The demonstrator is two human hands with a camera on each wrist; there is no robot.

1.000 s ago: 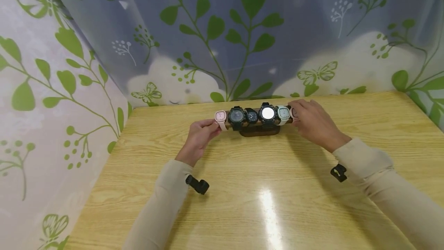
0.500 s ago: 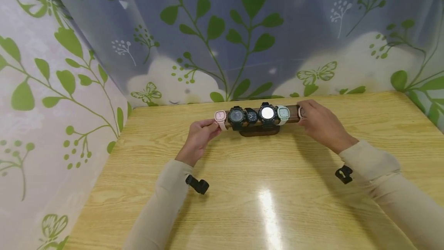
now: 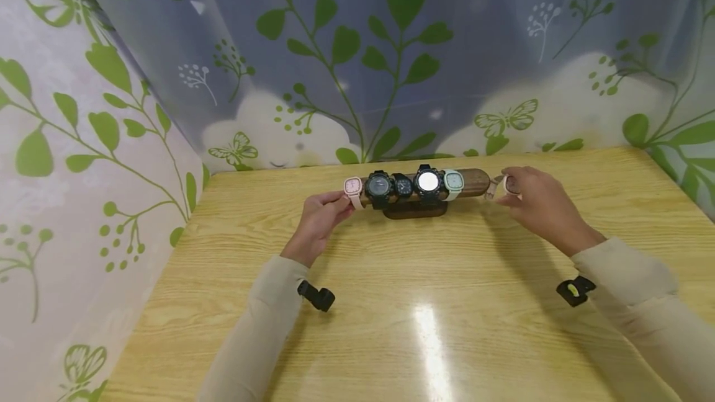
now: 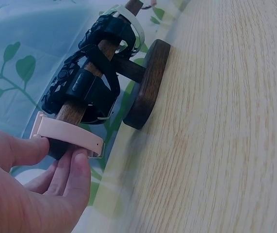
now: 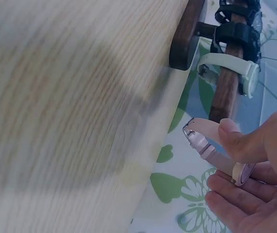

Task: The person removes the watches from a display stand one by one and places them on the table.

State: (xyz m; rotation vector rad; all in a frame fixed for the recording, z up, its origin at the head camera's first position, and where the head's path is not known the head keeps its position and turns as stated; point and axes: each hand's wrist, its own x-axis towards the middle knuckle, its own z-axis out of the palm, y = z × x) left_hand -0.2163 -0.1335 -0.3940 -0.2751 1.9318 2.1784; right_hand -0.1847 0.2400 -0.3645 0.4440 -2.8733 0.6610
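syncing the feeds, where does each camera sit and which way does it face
Head: worn on the head, looks forward and down at the dark wooden watch bar stand; both forearms show.
Left wrist: by the left hand, which pinches a pale pink strapped watch.
Right wrist: by the right hand, holding a second pink watch off the bar.
All share the stand.

The table (image 3: 391,303) was pale wood grain with a glossy finish that threw back a bright glare. The watch stand (image 3: 416,208) looked like dark, smooth, polished wood, bar and base alike. The pink strap (image 5: 211,145) in the right hand (image 3: 539,206) looked like soft matt rubber, with a small shiny metal buckle. The black watches (image 4: 87,82) had ridged, matt plastic bands. The walls (image 3: 84,110) were covered in smooth printed sheeting with a slight sheen. Both sleeves (image 3: 262,327) were matt beige cloth.
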